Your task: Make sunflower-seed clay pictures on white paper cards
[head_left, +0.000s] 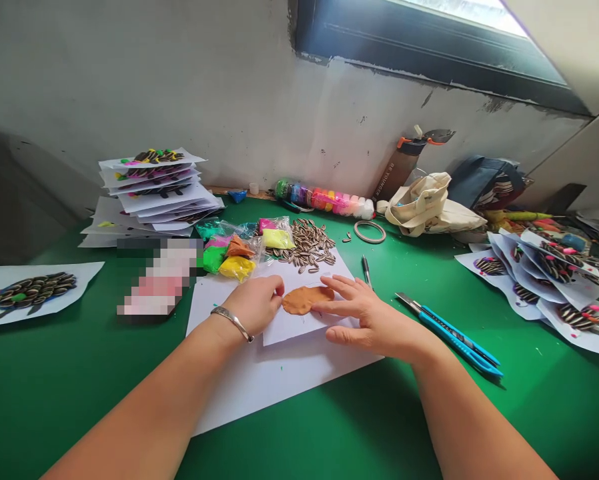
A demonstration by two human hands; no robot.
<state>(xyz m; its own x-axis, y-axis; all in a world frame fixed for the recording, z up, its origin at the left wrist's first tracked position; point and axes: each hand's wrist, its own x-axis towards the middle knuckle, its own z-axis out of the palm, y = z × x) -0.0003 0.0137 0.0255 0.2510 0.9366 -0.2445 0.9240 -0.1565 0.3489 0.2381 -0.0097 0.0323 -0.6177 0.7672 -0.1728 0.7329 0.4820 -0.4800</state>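
Observation:
An orange-brown piece of modelling clay [304,300], pressed into a flat oval, lies on a small white sheet [284,332]. At the clay's left edge is my left hand [253,303], its fingers curled in; whether anything is between them is hidden. My right hand [364,313] has its fingers spread, the fingertips resting on the clay's right side. Faint drawn lines show on the paper just below the clay. Under the small sheet is a larger white sheet [244,393].
Behind the paper lie sunflower seeds [312,243] and bags of coloured clay [237,267]. A blue utility knife [459,340] and a pen [366,270] lie to the right. Stacked seed pictures [159,200] stand at back left, more pictures [554,287] at right. A tape roll [370,223] lies behind.

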